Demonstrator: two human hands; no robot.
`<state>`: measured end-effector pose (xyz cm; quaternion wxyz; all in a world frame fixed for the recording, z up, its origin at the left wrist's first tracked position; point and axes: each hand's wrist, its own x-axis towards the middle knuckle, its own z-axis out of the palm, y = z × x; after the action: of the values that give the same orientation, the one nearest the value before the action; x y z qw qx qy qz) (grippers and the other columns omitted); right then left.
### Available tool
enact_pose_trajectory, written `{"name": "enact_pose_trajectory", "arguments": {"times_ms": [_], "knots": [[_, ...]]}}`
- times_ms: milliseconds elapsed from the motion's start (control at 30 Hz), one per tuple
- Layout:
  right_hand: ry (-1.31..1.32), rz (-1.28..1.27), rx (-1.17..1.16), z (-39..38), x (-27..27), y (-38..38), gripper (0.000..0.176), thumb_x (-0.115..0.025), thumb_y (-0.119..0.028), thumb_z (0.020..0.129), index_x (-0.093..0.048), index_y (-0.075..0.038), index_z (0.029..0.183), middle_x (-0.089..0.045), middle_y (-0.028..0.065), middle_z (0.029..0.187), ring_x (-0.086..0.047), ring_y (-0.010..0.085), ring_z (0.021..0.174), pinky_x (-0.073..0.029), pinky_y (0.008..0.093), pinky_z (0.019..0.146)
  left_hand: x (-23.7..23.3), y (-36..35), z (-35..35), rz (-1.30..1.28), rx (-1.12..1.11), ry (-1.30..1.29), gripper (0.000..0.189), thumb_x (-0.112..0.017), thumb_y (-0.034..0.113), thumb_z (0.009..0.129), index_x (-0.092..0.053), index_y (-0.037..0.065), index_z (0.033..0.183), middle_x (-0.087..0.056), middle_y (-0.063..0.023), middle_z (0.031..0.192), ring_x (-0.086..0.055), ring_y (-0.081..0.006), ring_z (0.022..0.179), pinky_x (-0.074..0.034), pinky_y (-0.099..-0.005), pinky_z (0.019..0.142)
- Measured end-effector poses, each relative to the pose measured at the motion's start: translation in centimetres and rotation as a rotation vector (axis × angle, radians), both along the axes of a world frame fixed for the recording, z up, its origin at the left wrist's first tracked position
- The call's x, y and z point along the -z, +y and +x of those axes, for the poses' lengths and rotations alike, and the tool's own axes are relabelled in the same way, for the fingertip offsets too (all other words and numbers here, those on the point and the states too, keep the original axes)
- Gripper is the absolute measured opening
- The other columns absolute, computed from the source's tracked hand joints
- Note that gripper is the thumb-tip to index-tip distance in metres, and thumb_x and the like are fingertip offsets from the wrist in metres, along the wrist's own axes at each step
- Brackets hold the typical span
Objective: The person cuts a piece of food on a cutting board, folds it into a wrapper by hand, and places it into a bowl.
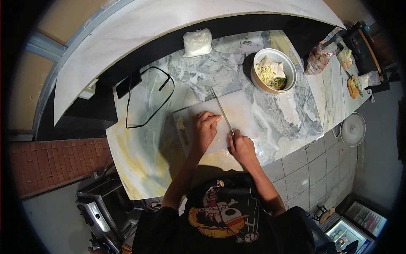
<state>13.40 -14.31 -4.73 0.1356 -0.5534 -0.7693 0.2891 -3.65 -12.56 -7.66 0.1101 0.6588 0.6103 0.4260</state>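
A kitchen knife [223, 109] is in my right hand [242, 147], whose fingers wrap round its handle. Its long thin blade points away from me over a white cutting board [241, 106]. My left hand [206, 129] is closed just left of the blade, fingertips pinching a small pale piece of food [219, 118], too small to name. Several pale strips [180, 123] lie at the board's left side. Farther right stands a round white tub [275, 54] holding shredded pale vegetables, white pieces and some green and orange bits.
A clear bag of white powder [198, 43] stands at the marble counter's back. To the left lie a black cable loop [150, 120] and a dark flat device [128, 84]. Bagged food [319, 59] is on the right-hand counter. A stove [99, 220] stands at the lower left.
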Motion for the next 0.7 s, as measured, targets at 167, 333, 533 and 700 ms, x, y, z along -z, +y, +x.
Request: {"name": "enact_pose_trajectory", "arguments": {"times_ms": [167, 333, 533, 700], "knots": [[0.028, 0.007, 0.012, -0.5, 0.1, -0.5, 0.021, -0.056, -0.017, 0.091, -0.050, 0.003, 0.089, -0.060, 0.0245, 0.060, -0.060, 0.0437, 0.055, -0.049, 0.0500, 0.052, -0.2, 0.0, 0.1, 0.027, -0.013, -0.016, 0.015, -0.068, 0.000, 0.074, -0.071, 0.007, 0.086, -0.063, -0.0052, 0.081, -0.059, -0.0243, 0.078, -0.043, -0.0365, 0.076], [0.020, 0.004, 0.007, -0.6, 0.5, -0.7, 0.021, -0.058, -0.016, 0.089, -0.050, 0.003, 0.094, -0.062, 0.0242, 0.064, -0.061, 0.0431, 0.057, -0.050, 0.0498, 0.053, 0.5, -0.1, -0.1, 0.035, 0.001, -0.005, 0.017, -0.068, -0.001, 0.072, -0.071, 0.008, 0.087, -0.063, -0.0050, 0.078, -0.058, -0.0249, 0.073, -0.045, -0.0372, 0.073], [0.030, 0.018, 0.001, -0.5, 0.9, -0.9, 0.022, -0.059, -0.015, 0.088, -0.050, 0.004, 0.096, -0.062, 0.0237, 0.066, -0.061, 0.0418, 0.058, -0.049, 0.0492, 0.052, 1.1, 0.0, -0.4, 0.059, 0.004, 0.008, 0.016, -0.069, 0.001, 0.072, -0.071, 0.009, 0.086, -0.062, -0.0030, 0.073, -0.058, -0.0233, 0.072, -0.044, -0.0360, 0.074], [0.033, 0.024, -0.004, -0.7, 0.7, -0.8, 0.020, -0.057, -0.016, 0.089, -0.048, 0.003, 0.089, -0.061, 0.0241, 0.065, -0.061, 0.0419, 0.057, -0.049, 0.0493, 0.052, 1.2, 0.0, -0.4, 0.043, 0.003, 0.001, 0.015, -0.071, 0.003, 0.071, -0.071, 0.010, 0.085, -0.061, -0.0017, 0.072, -0.057, -0.0224, 0.072, -0.043, -0.0361, 0.076]]}}
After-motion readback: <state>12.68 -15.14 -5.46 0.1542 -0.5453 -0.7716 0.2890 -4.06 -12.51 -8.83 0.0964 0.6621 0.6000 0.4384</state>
